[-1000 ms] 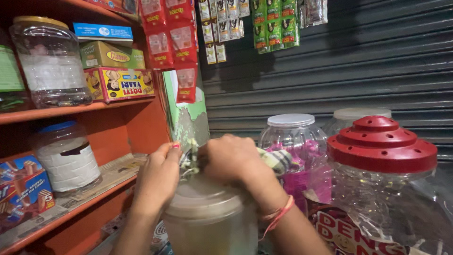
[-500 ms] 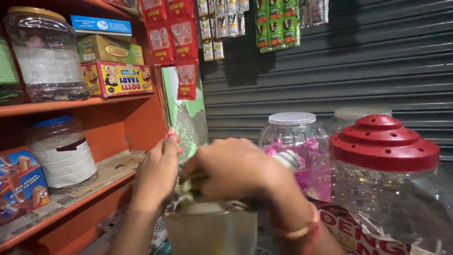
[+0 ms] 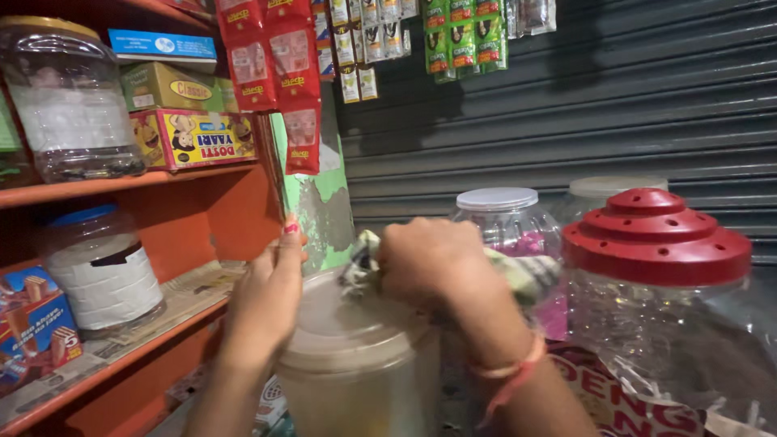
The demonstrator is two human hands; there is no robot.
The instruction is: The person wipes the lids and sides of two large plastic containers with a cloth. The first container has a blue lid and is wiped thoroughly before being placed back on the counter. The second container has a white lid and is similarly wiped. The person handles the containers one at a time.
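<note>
Shop shelves | left hand [image 3: 263, 303] steadies jar [image 3: 360, 368] | right hand [image 3: 429, 259] clenches cloth [image 3: 530, 273], half hidden

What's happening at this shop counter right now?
A person is wiping the lid of a clear plastic jar with a crumpled cloth bunched in the right hand. The left hand steadies the jar's side. A red-lidded jar and a white-lidded jar stand to the right.
</note>
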